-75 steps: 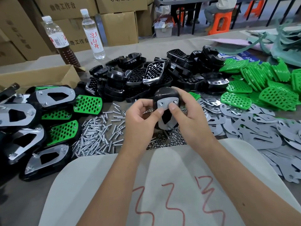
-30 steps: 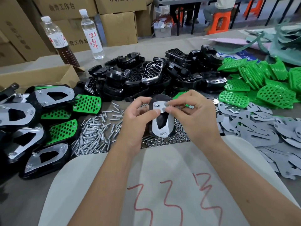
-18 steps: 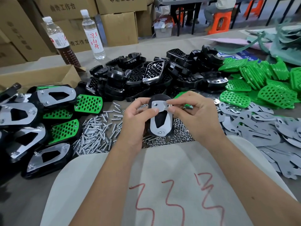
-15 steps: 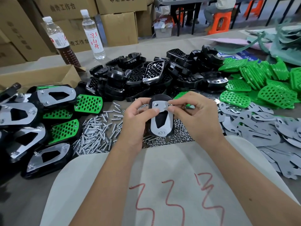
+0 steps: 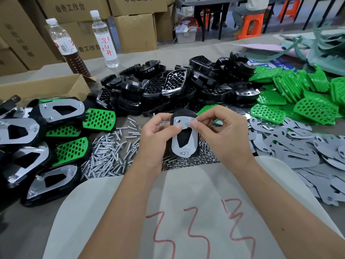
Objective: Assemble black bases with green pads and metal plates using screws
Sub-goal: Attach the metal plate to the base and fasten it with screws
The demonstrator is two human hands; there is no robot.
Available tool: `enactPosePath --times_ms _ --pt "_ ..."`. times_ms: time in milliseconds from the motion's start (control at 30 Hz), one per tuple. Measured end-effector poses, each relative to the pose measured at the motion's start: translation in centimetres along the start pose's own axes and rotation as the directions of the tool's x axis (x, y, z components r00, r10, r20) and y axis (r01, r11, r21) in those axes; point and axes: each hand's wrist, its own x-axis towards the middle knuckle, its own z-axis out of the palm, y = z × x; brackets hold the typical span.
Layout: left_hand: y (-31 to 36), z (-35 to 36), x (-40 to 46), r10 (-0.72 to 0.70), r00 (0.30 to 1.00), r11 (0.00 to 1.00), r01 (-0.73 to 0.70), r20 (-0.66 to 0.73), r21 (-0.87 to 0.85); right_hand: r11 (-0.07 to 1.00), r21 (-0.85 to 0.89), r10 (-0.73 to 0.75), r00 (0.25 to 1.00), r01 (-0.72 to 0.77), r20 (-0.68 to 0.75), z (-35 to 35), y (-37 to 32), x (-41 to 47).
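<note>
Two bare forearms come in from about five and seven o'clock, uncovered from the lower edge up to the wrists, with no sleeves, watch, bracelet or gloves on them. The left hand (image 5: 156,135) and the right hand (image 5: 224,133) carry no rings, and the fingernails that show are short and unpainted. A small dark mole marks the right forearm toward four o'clock. At six o'clock lies a pale off-white cloth garment (image 5: 186,193) over the lap, bearing three zigzag marks drawn in red.
</note>
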Motion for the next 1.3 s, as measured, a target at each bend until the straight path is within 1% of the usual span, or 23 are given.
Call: enactPosePath --times_ms 133,300,433,533,700,767,900,967,1033,1067,1133,1200,1300 --pt "-0.06 -0.13 -0.04 0.014 1.0 1.0 -0.014 0.011 0.013 0.999 -0.02 -0.045 0.999 0.046 0.03 -0.02 -0.15 0.07" --pt "0.06 0.04 -0.06 0.011 1.0 1.0 -0.011 -0.013 -0.012 1.0 0.001 -0.016 0.999 0.016 0.033 -0.04 -0.02 -0.02" --pt "0.01 0.0 -0.09 0.016 1.0 1.0 -0.016 0.005 -0.004 0.998 -0.036 -0.042 0.999 0.042 -0.013 0.02 0.03 0.01" --pt "-0.04 0.04 -0.16 0.027 0.999 0.999 -0.027 0.017 0.017 0.999 -0.044 -0.031 0.999 0.03 -0.039 0.21 -0.02 -0.04" --pt "-0.13 -0.09 -0.1 0.04 0.999 0.999 -0.041 0.034 0.025 0.999 0.004 -0.035 0.999 0.035 0.016 0.2 0.06 0.15" --pt "-0.21 -0.14 0.0 0.048 0.999 0.999 -0.048 0.017 0.014 1.0 0.024 -0.018 1.0 0.017 0.021 0.1 0.0 0.14" --pt "-0.36 -0.09 0.26 0.05 0.997 0.998 -0.052 -0.058 -0.033 0.999 0.043 0.011 1.0 -0.012 0.025 0.07 -0.31 -0.07" --pt "-0.42 -0.13 0.38 0.046 0.996 0.997 -0.051 -0.082 -0.057 0.999 0.037 0.03 0.999 -0.029 -0.02 -0.04 -0.06 0.0" --pt "-0.48 -0.17 0.41 0.052 0.995 0.996 -0.057 -0.081 -0.061 0.997 0.063 0.051 0.998 -0.05 -0.024 -0.12 -0.07 -0.04" --pt "-0.44 -0.16 0.39 0.053 0.996 0.997 -0.057 -0.069 -0.056 0.995 0.088 0.056 0.998 -0.056 0.001 -0.11 -0.24 -0.04" --pt "-0.44 -0.12 0.34 0.055 0.997 0.998 -0.057 -0.059 -0.038 0.995 0.077 0.051 0.996 -0.056 0.068 0.07 -0.68 -0.03" --pt "-0.49 -0.21 0.46 0.054 0.994 0.997 -0.058 -0.093 -0.05 0.994 0.09 0.053 0.992 -0.063 0.11 0.01 -0.52 0.01" --pt "-0.6 -0.27 0.71 0.035 0.99 0.995 -0.048 -0.134 -0.09 0.984 0.158 0.084 0.996 -0.086 0.019 -0.33 0.02 0.0"
